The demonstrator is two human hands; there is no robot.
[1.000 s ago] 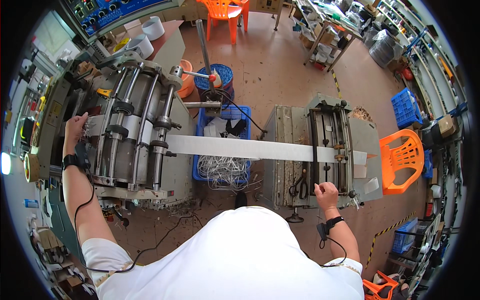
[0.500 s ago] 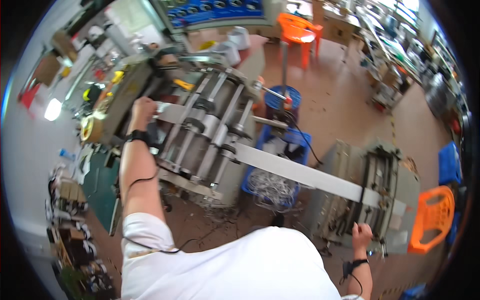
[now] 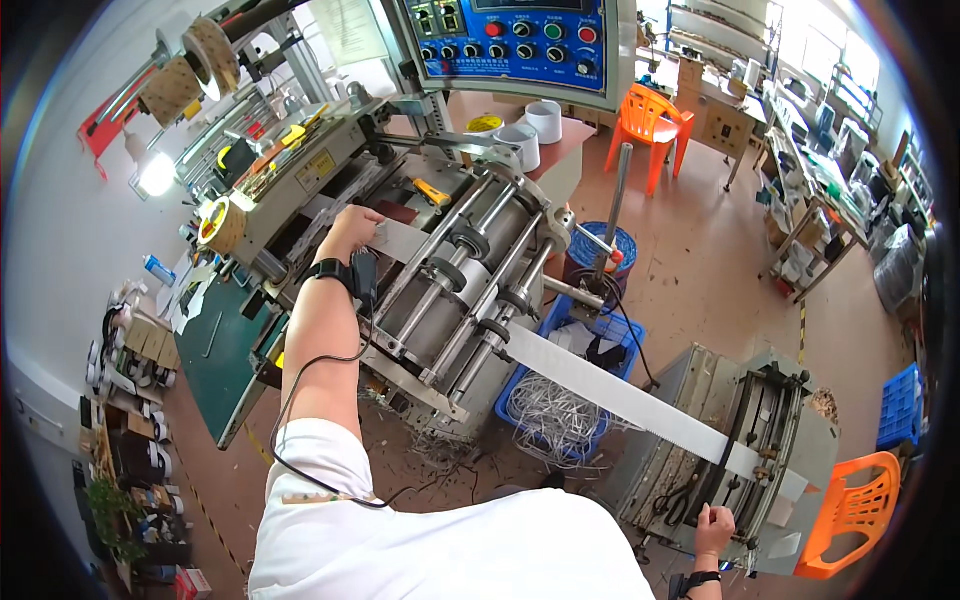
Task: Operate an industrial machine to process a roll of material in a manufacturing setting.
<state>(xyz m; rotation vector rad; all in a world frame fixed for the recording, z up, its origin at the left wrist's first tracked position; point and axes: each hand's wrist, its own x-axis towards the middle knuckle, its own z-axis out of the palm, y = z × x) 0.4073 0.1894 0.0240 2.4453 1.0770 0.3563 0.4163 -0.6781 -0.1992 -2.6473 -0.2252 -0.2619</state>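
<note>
One blue panel [image 3: 508, 45] with small white print sits past your left fingers [image 3: 367, 218], curled at the white strip [image 3: 618, 390]'s end, can't tell if pinching; right fingers [image 3: 717, 517] loosely balled up.

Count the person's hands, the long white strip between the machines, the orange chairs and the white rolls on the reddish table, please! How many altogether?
Hands (left hand, right hand): 2
Long white strip: 1
Orange chairs: 2
White rolls: 2
Total: 7
</note>
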